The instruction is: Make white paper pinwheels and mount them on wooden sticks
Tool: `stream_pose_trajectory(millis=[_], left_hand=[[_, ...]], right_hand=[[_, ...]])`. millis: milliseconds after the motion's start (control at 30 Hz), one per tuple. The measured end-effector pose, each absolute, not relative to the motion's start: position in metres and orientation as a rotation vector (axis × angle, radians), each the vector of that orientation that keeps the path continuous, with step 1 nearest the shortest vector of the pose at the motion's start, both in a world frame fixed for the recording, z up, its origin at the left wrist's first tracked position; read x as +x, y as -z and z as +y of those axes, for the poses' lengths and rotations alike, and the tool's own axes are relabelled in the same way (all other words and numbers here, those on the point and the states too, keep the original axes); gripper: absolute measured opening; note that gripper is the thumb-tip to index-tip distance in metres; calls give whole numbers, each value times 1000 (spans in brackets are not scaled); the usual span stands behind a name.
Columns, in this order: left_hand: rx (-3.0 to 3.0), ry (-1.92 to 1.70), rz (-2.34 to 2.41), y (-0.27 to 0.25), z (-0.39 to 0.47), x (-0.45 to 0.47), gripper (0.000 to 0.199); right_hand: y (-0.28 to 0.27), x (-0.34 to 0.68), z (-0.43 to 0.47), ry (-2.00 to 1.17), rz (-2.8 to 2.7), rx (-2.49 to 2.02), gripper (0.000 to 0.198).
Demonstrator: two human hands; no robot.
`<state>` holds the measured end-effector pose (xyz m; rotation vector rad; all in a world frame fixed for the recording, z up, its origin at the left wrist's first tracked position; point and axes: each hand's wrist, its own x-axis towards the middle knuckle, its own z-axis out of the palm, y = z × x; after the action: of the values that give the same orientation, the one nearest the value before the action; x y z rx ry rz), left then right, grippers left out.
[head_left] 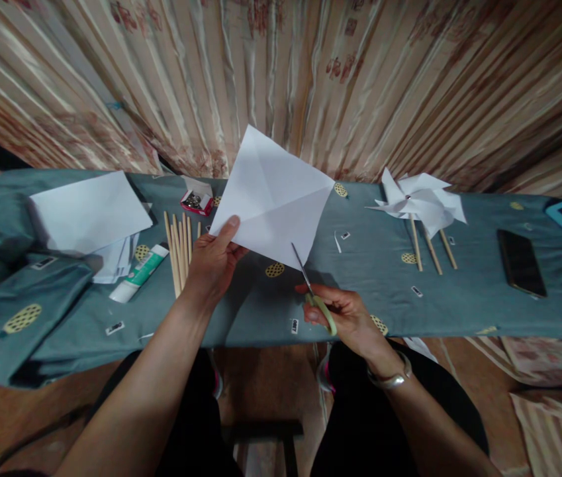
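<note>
My left hand (215, 260) pinches the left corner of a square sheet of white paper (275, 192), thumb on top. The sheet is raised above the table, and crease lines cross it from corner to corner. In my right hand (343, 315) is a pair of scissors (318, 303) with light green handles. Their blades point up at the sheet's near corner and overlap it in view; whether they cut into it I cannot tell. A bundle of wooden sticks (180, 248) lies just left of my left hand.
On the cloth-covered table (241, 311) are a paper stack (89, 209), a glue tube (139, 273) and a small red box of metal pieces (197, 201) at left. Paper pinwheels (422, 199) on sticks and a phone (521, 263) lie right. A curtain (281, 79) hangs behind.
</note>
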<state>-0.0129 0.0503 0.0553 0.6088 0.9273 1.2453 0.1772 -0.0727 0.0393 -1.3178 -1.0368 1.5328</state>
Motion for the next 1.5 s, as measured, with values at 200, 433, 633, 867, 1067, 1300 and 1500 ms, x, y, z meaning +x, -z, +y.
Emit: stream_pose_trajectory(millis=[200,433,633,867,1067,1300,1500], left_hand=[[602,-1224,947,-54,50,-12,6],[602,-1195,912,-52,43,-7,21],[585,-1175,946,-53,42,-6,12],[590,-1185,948,-54,43,-6,17],[588,-1193,919,-54,43,-6,19],[594,-1192,921,-52,42,-6,18],[602,-1143,944,-52,38,-3,17]], right_hand=[[-37,179,-74,-1489,-1067,-1344,47],[-35,180,-73,-1470,-1076,-1330,52],[-33,180,-72,-1483,-1036,-1318,53],[-32,180,-71,-1497,-1000,-1309,52],[-34,179,-71,-1500,-1001,-1308,48],[-36,178,-71,-1517,-978,-1332,49],[-32,179,-73,-1512,-987,-1307,51]])
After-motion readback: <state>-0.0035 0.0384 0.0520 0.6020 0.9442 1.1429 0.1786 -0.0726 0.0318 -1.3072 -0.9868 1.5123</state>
